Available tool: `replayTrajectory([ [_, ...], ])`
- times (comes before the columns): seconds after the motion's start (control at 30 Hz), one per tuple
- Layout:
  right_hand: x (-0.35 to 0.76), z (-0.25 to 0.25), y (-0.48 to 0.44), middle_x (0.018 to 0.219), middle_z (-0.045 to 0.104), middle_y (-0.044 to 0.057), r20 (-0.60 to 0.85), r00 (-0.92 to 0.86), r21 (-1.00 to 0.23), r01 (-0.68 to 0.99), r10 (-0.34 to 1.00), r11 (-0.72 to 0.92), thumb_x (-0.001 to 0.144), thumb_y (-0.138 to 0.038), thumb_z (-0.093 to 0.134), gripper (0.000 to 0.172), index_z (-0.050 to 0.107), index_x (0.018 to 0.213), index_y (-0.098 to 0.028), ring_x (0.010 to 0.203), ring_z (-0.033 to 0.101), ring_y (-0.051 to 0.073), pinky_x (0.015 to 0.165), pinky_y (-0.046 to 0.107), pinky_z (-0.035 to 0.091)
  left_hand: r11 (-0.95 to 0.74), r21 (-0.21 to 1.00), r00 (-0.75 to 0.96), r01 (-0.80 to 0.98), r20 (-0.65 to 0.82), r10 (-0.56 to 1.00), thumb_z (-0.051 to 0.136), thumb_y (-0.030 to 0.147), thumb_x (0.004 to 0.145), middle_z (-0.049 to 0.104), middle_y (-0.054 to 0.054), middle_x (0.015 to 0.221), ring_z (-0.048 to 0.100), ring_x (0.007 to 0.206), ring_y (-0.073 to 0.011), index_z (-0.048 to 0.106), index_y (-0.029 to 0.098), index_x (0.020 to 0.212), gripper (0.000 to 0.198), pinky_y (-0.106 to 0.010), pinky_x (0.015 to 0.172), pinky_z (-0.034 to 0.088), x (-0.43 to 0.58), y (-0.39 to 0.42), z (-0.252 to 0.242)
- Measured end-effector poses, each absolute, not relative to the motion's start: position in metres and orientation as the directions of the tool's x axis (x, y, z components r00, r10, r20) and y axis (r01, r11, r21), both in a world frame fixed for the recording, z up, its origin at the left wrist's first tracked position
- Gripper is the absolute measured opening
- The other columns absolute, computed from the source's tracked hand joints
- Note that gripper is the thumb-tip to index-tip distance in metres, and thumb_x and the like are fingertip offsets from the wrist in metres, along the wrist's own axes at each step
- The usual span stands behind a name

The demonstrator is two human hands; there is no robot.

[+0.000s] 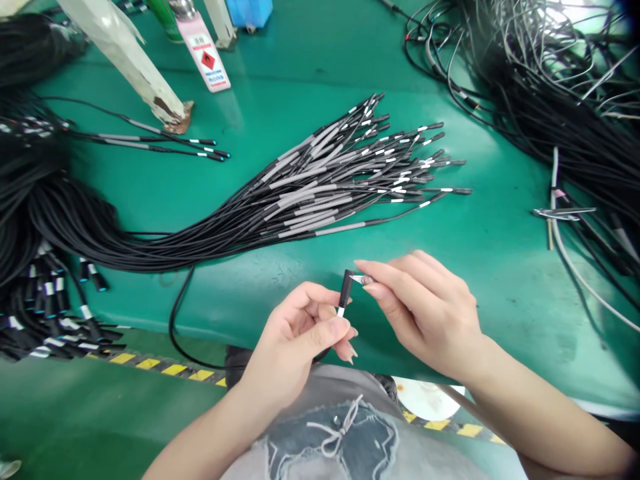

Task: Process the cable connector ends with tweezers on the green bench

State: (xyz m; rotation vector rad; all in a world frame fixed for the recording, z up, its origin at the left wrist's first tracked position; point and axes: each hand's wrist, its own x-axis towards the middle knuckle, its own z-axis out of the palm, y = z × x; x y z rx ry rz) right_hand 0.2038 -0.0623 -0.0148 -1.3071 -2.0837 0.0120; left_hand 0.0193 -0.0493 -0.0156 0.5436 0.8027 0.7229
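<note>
My left hand [305, 330] pinches a black cable near its end, just below a white band. The black cable tip [345, 288] points upward between my two hands. My right hand [433, 310] holds a small pointed metal blade [359, 279] between thumb and forefinger, its point at the side of the cable tip. Above my hands, a bundle of black cables [215, 233] with grey ribbed sleeves and white bands fans out across the green table [500, 287].
A pink bottle [207, 57] stands near a chipped white post [135, 63] at the upper left. Metal tweezers [565, 213] lie on a grey cable at the right, beside a large cable tangle [560, 100]. More cable ends [50, 300] hang at the left edge.
</note>
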Motion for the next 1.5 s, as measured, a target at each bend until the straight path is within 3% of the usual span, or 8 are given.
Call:
replayTrajectory([
  [0.2,0.202,-0.013,-0.065,0.077,0.065,0.005,0.495,-0.244,-0.459,0.741,0.834,0.490,0.102,-0.019,0.044,0.019,0.062,0.105,-0.014,0.065,0.057,0.013,0.059,0.025,0.047,0.625,0.683,0.476,-0.378,-0.436,0.764,0.078,0.020,0.078,0.059,0.007,0.062,0.064,0.055,-0.0072,0.067,0.020,0.084,0.013,-0.017,0.054,0.050,0.020,-0.050,-0.018],
  [0.67,0.205,-0.009,-0.064,0.075,0.067,0.004,0.489,-0.158,-0.442,0.803,0.858,0.399,0.103,-0.021,0.045,0.020,0.063,0.097,-0.015,0.065,0.061,0.012,0.058,0.023,0.044,0.630,0.697,0.478,-0.342,-0.449,0.755,0.078,0.021,0.079,0.058,0.008,0.063,0.066,0.057,-0.0062,0.067,0.020,0.085,0.012,-0.015,0.057,0.051,0.019,-0.052,-0.020],
  [0.8,0.205,-0.008,-0.063,0.070,0.064,0.002,0.472,-0.244,-0.445,0.764,0.847,0.468,0.103,-0.022,0.044,0.022,0.063,0.095,-0.015,0.061,0.059,0.011,0.055,0.023,0.043,0.631,0.708,0.508,-0.319,-0.434,0.744,0.076,0.020,0.081,0.060,0.008,0.065,0.067,0.059,-0.0069,0.067,0.022,0.087,0.011,-0.016,0.060,0.053,0.018,-0.054,-0.022],
  [0.9,0.206,-0.008,-0.062,0.071,0.065,0.002,0.485,-0.166,-0.412,0.823,0.859,0.392,0.102,-0.021,0.046,0.020,0.063,0.093,-0.017,0.063,0.060,0.012,0.056,0.024,0.042,0.628,0.713,0.504,-0.312,-0.436,0.745,0.077,0.020,0.081,0.061,0.008,0.066,0.067,0.058,-0.0064,0.067,0.022,0.088,0.012,-0.017,0.064,0.055,0.018,-0.055,-0.022],
  [1.07,0.208,-0.009,-0.062,0.067,0.064,0.001,0.456,-0.248,-0.429,0.781,0.855,0.455,0.103,-0.022,0.044,0.024,0.062,0.088,-0.016,0.060,0.060,0.011,0.054,0.023,0.042,0.636,0.708,0.504,-0.306,-0.446,0.740,0.078,0.022,0.080,0.061,0.008,0.065,0.067,0.058,-0.0071,0.067,0.022,0.086,0.013,-0.016,0.058,0.052,0.020,-0.054,-0.020],
  [1.17,0.210,-0.009,-0.061,0.069,0.066,0.001,0.479,-0.153,-0.391,0.844,0.864,0.366,0.102,-0.021,0.046,0.022,0.062,0.088,-0.016,0.061,0.062,0.012,0.055,0.023,0.042,0.650,0.691,0.498,-0.316,-0.463,0.734,0.080,0.024,0.078,0.062,0.007,0.062,0.065,0.052,-0.0069,0.066,0.020,0.084,0.016,-0.017,0.058,0.052,0.021,-0.054,-0.018],
  [1.4,0.212,-0.004,-0.062,0.076,0.067,0.002,0.418,-0.110,-0.544,0.764,0.902,0.346,0.104,-0.022,0.041,0.020,0.060,0.099,-0.018,0.068,0.064,0.012,0.059,0.022,0.047,0.644,0.698,0.482,-0.314,-0.467,0.741,0.080,0.024,0.077,0.063,0.006,0.063,0.065,0.056,-0.0079,0.066,0.019,0.083,0.016,-0.017,0.057,0.051,0.019,-0.055,-0.018],
  [1.5,0.209,-0.003,-0.062,0.077,0.064,0.002,0.341,-0.090,-0.676,0.668,0.936,0.311,0.102,-0.028,0.046,0.017,0.059,0.103,-0.018,0.064,0.060,0.011,0.057,0.021,0.048,0.625,0.719,0.491,-0.304,-0.444,0.750,0.078,0.023,0.079,0.062,0.007,0.065,0.066,0.057,-0.0073,0.066,0.020,0.086,0.014,-0.017,0.061,0.053,0.018,-0.056,-0.021],
])
